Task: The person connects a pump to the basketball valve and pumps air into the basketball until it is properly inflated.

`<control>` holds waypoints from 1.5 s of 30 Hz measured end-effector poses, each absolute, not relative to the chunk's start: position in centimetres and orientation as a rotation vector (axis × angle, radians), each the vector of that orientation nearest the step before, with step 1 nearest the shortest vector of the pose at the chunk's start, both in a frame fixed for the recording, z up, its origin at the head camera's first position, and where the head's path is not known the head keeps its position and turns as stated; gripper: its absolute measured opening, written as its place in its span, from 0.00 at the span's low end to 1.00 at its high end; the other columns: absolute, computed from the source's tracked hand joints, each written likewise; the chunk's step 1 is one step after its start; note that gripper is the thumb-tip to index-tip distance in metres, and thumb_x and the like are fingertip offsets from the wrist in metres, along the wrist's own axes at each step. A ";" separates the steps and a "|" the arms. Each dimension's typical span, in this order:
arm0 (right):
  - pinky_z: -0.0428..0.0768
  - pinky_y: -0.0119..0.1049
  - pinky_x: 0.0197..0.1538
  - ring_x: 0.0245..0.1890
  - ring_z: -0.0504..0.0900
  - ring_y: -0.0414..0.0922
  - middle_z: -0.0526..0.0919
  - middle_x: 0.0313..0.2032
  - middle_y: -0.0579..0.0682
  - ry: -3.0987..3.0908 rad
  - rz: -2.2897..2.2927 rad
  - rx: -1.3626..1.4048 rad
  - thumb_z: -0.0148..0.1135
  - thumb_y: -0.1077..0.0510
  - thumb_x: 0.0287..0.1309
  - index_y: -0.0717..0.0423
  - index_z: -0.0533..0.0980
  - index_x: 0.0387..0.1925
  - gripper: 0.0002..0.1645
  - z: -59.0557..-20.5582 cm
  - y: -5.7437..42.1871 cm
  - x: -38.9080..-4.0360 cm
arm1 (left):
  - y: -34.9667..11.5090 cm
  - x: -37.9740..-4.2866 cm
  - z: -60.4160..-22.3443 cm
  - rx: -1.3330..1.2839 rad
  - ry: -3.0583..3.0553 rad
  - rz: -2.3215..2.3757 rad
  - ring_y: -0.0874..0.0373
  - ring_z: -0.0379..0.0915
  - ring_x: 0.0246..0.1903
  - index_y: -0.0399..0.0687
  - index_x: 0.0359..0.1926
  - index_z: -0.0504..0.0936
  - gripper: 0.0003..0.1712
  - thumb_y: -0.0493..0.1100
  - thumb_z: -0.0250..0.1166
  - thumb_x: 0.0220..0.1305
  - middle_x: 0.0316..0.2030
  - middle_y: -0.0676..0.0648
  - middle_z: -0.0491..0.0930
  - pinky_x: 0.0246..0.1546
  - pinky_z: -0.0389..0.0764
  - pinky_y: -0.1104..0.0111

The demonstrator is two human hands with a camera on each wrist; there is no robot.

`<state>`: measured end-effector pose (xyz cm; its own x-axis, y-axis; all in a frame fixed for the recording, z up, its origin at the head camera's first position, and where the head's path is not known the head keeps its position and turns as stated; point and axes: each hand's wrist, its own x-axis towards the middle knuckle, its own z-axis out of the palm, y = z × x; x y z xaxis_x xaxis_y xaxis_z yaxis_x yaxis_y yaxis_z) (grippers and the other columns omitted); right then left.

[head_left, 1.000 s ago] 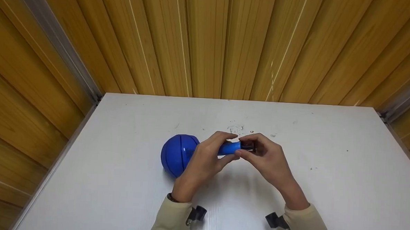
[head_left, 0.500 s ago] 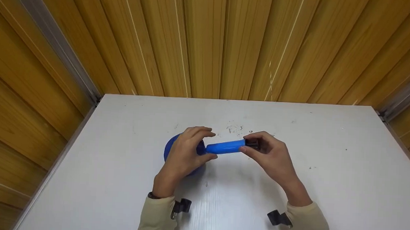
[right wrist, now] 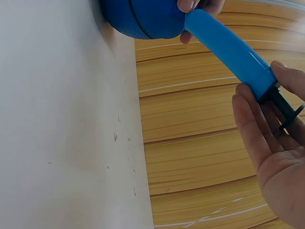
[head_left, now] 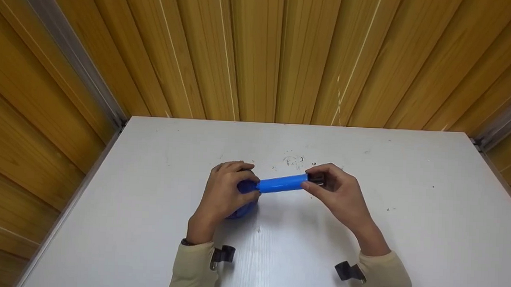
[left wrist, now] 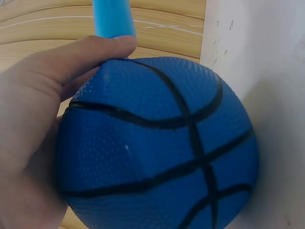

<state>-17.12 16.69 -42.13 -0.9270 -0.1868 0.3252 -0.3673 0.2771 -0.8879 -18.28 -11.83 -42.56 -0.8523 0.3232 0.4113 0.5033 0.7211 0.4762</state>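
Observation:
A blue basketball with black lines, dented on one side, rests on the white table. Over its top and side lies my left hand, which grips it with thumb and fingers close to the tip of a blue hand pump. That tip meets the ball between the fingertips; whether a needle sits inside the ball is hidden. My right hand pinches the far end of the pump barrel between thumb and fingers. The pump's black handle shows inside the right palm, pushed in close to the barrel.
The white table carries small dark marks beyond the hands. Yellow wood-patterned panels stand behind and at both sides. Black clips are fixed to both sleeves.
The left hand has moved left off the pump barrel onto the ball, and its fingers have closed around it. The right hand keeps the pump, shifted slightly right.

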 end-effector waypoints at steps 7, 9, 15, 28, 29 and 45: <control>0.84 0.32 0.52 0.47 0.85 0.49 0.84 0.50 0.54 -2.462 1.767 0.502 0.76 0.62 0.64 0.61 0.80 0.57 0.22 -42.1 16.5 -17.2 | -11.8 -18.5 -42.8 -0.685 -2.605 -0.882 0.43 0.79 0.58 0.49 0.38 0.93 0.10 0.40 0.83 0.54 0.53 0.45 0.88 0.62 0.70 0.35; 0.84 0.33 0.51 0.46 0.85 0.49 0.85 0.49 0.54 -2.470 1.771 0.507 0.77 0.62 0.63 0.60 0.81 0.57 0.22 -42.1 16.3 -17.2 | -11.8 -18.5 -42.8 -0.686 -2.600 -0.868 0.44 0.79 0.58 0.49 0.38 0.93 0.10 0.40 0.83 0.54 0.52 0.46 0.88 0.61 0.71 0.35; 0.84 0.32 0.50 0.43 0.84 0.48 0.87 0.46 0.51 -2.437 1.692 0.552 0.77 0.63 0.63 0.61 0.82 0.54 0.19 -42.2 15.8 -17.2 | -11.7 -18.4 -42.8 -0.648 -2.610 -0.834 0.46 0.79 0.58 0.50 0.38 0.94 0.10 0.41 0.84 0.55 0.52 0.48 0.88 0.61 0.72 0.37; 0.84 0.31 0.49 0.40 0.86 0.46 0.89 0.44 0.47 -2.409 1.567 0.593 0.79 0.66 0.58 0.60 0.85 0.51 0.19 -42.0 16.3 -17.0 | -11.2 -18.4 -43.1 -0.599 -2.627 -0.832 0.47 0.79 0.57 0.51 0.38 0.95 0.09 0.43 0.84 0.56 0.50 0.50 0.89 0.62 0.72 0.38; 0.84 0.30 0.48 0.40 0.86 0.46 0.89 0.44 0.47 -2.408 1.563 0.598 0.79 0.66 0.58 0.61 0.85 0.51 0.19 -41.9 16.4 -16.9 | -11.2 -18.4 -43.1 -0.599 -2.627 -0.836 0.47 0.79 0.57 0.51 0.38 0.95 0.09 0.43 0.84 0.56 0.50 0.50 0.89 0.62 0.72 0.38; 0.84 0.28 0.45 0.36 0.86 0.44 0.89 0.42 0.44 -2.302 1.497 0.704 0.80 0.69 0.55 0.60 0.86 0.48 0.18 -41.6 17.0 -17.0 | -11.0 -18.4 -43.0 -0.600 -2.613 -0.826 0.47 0.80 0.57 0.52 0.38 0.95 0.09 0.44 0.84 0.56 0.50 0.50 0.89 0.61 0.74 0.40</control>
